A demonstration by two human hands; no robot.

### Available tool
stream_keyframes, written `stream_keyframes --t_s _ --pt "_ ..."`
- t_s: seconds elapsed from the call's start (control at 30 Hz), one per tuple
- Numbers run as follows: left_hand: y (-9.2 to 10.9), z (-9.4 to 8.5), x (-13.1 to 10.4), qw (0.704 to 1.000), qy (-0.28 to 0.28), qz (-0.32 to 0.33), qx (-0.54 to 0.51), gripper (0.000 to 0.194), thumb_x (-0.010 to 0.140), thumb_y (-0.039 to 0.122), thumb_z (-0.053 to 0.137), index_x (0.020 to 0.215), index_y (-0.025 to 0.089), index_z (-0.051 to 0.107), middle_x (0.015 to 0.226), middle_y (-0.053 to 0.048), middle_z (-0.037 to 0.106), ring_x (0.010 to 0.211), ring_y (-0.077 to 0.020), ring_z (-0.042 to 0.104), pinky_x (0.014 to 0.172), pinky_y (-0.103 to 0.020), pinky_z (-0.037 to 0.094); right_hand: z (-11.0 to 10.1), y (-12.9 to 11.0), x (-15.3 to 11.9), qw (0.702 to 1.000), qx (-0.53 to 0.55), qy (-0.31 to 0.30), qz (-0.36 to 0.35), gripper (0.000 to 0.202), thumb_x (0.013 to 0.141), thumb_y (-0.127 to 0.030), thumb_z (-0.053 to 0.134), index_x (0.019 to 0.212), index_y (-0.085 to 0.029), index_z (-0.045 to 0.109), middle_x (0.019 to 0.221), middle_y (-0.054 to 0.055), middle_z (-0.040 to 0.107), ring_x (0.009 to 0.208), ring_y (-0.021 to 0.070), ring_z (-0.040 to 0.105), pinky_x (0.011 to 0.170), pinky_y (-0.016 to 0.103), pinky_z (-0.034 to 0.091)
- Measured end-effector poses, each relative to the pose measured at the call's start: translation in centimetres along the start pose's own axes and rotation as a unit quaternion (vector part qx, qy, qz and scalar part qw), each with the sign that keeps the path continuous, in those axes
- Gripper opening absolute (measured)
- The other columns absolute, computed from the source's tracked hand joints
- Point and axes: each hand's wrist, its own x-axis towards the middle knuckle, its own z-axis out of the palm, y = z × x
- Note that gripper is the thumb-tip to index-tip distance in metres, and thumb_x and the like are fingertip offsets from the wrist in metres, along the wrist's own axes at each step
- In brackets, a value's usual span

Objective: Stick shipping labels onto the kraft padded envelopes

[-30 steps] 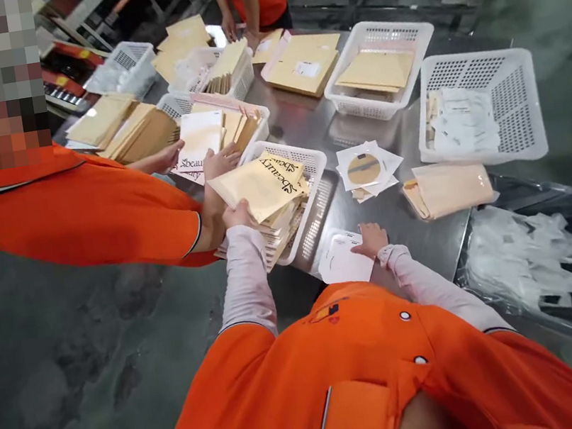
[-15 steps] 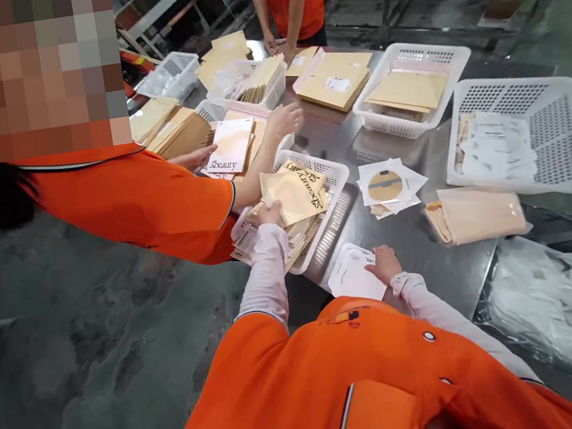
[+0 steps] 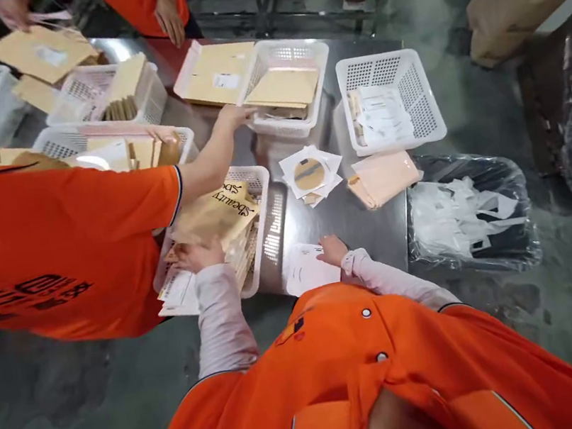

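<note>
My left hand (image 3: 199, 254) is inside a white basket (image 3: 266, 232) of envelopes, at the lower edge of a tan envelope (image 3: 218, 214) printed "beauty". Its fingers are blurred, so whether they grip the envelope is unclear. Other envelopes and a labelled packet (image 3: 178, 293) lie beneath and beside this hand. At the table's near edge, my right hand (image 3: 333, 250) has its fingers closed on the right side of a small stack of white sheets (image 3: 302, 269). My shirt hides the lower part of the stack.
A co-worker's arm (image 3: 212, 150) reaches across beyond my basket. White square cards (image 3: 310, 171), a folded pinkish packet (image 3: 385, 178) and a basket of papers (image 3: 422, 97) are on the metal table. A plastic-lined bin (image 3: 466, 216) stands at right. Further baskets hold tan envelopes (image 3: 283, 89).
The view has swung right. My left hand has slid down to the lower edge of the "beauty" envelope. My right hand stays at the white sheets. The co-worker's arm has reached further over the table.
</note>
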Motion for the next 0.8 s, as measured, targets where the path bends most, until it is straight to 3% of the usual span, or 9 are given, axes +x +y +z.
stream_keyframes --t_s 0.03,0.1,0.2,0.3,0.37,0.43,0.6,0.7,0.8 --pt "0.1 -0.2 -0.5 0.999 0.003 -0.012 0.037 0.065 0.083 0.031 0.072 0.134 -0.006 0.054 0.155 -0.041 0.046 0.153 -0.0555 0.036 0.123 -0.078 0.022 -0.1 0.0 0.0 1.000 0.001 -0.002 0.000 0.041 0.095 -0.032 0.076 0.129 -0.009 0.073 0.131 0.020 0.072 0.125 0.0312 0.067 0.107 0.036 0.050" --pt "0.7 0.0 -1.6 0.996 0.011 -0.024 0.090 0.077 0.082 0.033 0.073 0.147 -0.002 0.049 0.166 -0.039 0.033 0.159 -0.0542 0.025 0.128 -0.075 0.013 -0.1 0.1 -0.1 1.000 0.003 -0.003 -0.001 0.037 0.097 -0.031 0.075 0.127 -0.010 0.074 0.131 0.020 0.072 0.126 0.0314 0.067 0.106 0.035 0.051" --pt "2.7 1.9 -3.5 0.995 0.022 0.071 0.070 0.062 0.086 0.032 0.069 0.144 0.014 0.059 0.164 -0.025 0.046 0.158 -0.0435 0.036 0.132 -0.066 0.020 0.2 0.3 -0.2 1.000 0.006 -0.003 -0.002 0.033 0.099 -0.029 0.073 0.127 -0.011 0.075 0.133 0.020 0.071 0.128 0.0314 0.066 0.105 0.035 0.051" --pt "6.2 5.8 -5.2 0.980 -0.099 0.169 -0.027 0.034 0.088 0.023 0.065 0.121 0.018 0.074 0.136 -0.019 0.071 0.137 -0.0367 0.060 0.125 -0.053 0.041 0.5 0.7 -0.1 1.000 0.009 -0.003 -0.009 0.033 0.101 -0.028 0.071 0.129 -0.012 0.075 0.134 0.020 0.070 0.126 0.0310 0.067 0.105 0.035 0.052" --pt "9.2 9.3 -5.7 0.958 -0.212 0.181 -0.068 0.025 0.088 0.020 0.064 0.108 0.018 0.078 0.119 -0.016 0.078 0.116 -0.0339 0.072 0.112 -0.047 0.053 0.5 1.1 0.0 1.000 0.012 -0.003 -0.022 0.032 0.100 -0.027 0.073 0.128 -0.011 0.075 0.133 0.019 0.070 0.125 0.0303 0.067 0.106 0.035 0.051" --pt "12.3 13.1 -5.3 0.945 -0.278 0.163 -0.065 0.022 0.088 0.019 0.066 0.106 0.015 0.078 0.112 -0.015 0.079 0.101 -0.0309 0.075 0.103 -0.043 0.058 0.2 1.4 0.0 0.999 0.016 -0.001 -0.035 0.033 0.097 -0.027 0.077 0.127 -0.012 0.076 0.132 0.019 0.071 0.127 0.0304 0.064 0.111 0.036 0.048" --pt "17.6 20.6 -2.5 0.932 -0.312 0.183 -0.017 0.022 0.082 0.013 0.069 0.102 0.012 0.079 0.114 -0.020 0.078 0.116 -0.0351 0.072 0.111 -0.046 0.052 -1.8 3.9 -0.4 0.996 0.046 0.067 -0.021 0.042 0.095 -0.031 0.076 0.137 -0.024 0.073 0.144 0.014 0.067 0.137 0.0333 0.056 0.115 0.044 0.045" --pt "19.4 23.2 -2.2 0.910 -0.349 0.223 -0.031 0.012 0.080 0.011 0.069 0.087 0.012 0.079 0.106 -0.021 0.078 0.117 -0.0377 0.071 0.113 -0.053 0.051 -4.6 7.3 -0.2 0.981 0.090 0.163 0.061 0.036 0.102 -0.027 0.063 0.136 -0.021 0.073 0.134 0.014 0.072 0.128 0.0311 0.059 0.112 0.045 0.046" --pt "20.9 24.9 -4.2 0.883 -0.393 0.247 -0.062 0.007 0.082 0.016 0.071 0.080 0.016 0.078 0.095 -0.015 0.079 0.110 -0.0355 0.073 0.111 -0.053 0.052 -7.8 11.2 0.4 0.949 0.091 0.249 0.170 0.044 0.106 -0.029 0.052 0.145 -0.016 0.066 0.143 0.019 0.063 0.135 0.0345 0.050 0.117 0.053 0.039"
